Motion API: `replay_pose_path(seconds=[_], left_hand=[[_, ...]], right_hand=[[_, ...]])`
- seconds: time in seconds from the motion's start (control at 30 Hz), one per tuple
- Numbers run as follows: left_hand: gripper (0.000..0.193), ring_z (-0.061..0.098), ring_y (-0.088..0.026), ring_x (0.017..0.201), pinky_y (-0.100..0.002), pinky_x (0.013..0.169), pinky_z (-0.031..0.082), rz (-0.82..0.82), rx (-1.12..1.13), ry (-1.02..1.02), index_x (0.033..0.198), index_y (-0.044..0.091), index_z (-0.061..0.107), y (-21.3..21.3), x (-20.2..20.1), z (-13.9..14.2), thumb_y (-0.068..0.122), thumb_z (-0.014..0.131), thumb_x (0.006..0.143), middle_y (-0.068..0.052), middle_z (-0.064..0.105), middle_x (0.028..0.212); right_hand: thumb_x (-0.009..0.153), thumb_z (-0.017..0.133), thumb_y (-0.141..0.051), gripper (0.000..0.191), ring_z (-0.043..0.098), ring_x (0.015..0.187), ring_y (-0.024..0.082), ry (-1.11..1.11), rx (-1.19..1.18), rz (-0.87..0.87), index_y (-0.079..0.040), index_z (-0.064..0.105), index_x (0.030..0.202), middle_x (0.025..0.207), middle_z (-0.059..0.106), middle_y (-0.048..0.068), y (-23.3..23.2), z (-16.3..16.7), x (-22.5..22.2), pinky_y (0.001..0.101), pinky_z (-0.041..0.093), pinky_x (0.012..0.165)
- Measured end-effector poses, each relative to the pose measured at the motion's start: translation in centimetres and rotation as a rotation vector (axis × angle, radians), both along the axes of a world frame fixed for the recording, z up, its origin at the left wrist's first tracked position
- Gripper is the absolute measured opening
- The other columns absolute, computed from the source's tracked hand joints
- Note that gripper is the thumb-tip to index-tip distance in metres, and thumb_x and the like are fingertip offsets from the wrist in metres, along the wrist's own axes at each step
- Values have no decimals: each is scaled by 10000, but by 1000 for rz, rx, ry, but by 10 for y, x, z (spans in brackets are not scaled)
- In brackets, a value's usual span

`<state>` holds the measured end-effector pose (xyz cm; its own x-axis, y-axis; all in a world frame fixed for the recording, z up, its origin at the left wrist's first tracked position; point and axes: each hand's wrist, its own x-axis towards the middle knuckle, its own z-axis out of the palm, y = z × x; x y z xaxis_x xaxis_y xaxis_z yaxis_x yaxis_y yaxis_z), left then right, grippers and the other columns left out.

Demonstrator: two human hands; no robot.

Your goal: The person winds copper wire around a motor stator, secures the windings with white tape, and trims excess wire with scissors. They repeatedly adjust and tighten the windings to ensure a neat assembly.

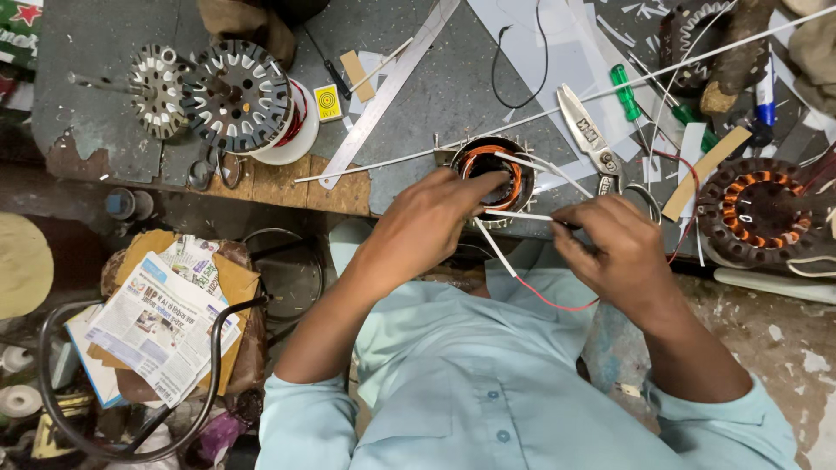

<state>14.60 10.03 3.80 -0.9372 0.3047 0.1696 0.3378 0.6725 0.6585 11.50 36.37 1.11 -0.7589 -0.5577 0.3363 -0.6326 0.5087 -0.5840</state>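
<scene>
Glossy copper wire fills the round dark metal stator (492, 174); the grey desk (435, 96) looks rough and chipped; the long flat steel ruler (392, 87) shines dully; the newspaper (161, 326) lies matt.

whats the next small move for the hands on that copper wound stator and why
Probably the right hand should feed the white sleeved lead further toward the stator. The left hand already has its fingers in the copper winding, and the sleeve's end lies just beside the core, not yet tucked in.
</scene>
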Motion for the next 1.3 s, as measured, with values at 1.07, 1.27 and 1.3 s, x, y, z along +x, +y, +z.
replay_pose_path(seconds=[1.07, 1.27, 1.3], left_hand=[[206, 646, -308, 855, -398, 798, 517, 37, 179, -23, 1072, 69, 709, 2, 0, -16, 56, 726, 867, -97, 735, 911], [251, 631, -283, 850, -399, 805, 513, 54, 61, -5, 1050, 83, 727, 9, 7, -19, 41, 736, 802, -70, 730, 901], [301, 636, -270, 871, -398, 826, 516, 40, 29, -10, 1065, 81, 729, 9, 8, -18, 21, 722, 770, -60, 727, 908]], right_hand=[[819, 791, -32, 213, 702, 1010, 290, -75, 109, 114, -54, 735, 1024, 1105, 696, 118, -10, 4, -15, 386, 574, 862], [855, 819, -111, 266, 735, 928, 269, -214, 89, 83, 6, 683, 1051, 1059, 723, 141, -5, 3, -34, 355, 585, 795], [833, 829, -126, 302, 737, 884, 271, -263, 114, 65, 17, 683, 1055, 1035, 733, 148, -2, 4, -38, 354, 579, 751]])
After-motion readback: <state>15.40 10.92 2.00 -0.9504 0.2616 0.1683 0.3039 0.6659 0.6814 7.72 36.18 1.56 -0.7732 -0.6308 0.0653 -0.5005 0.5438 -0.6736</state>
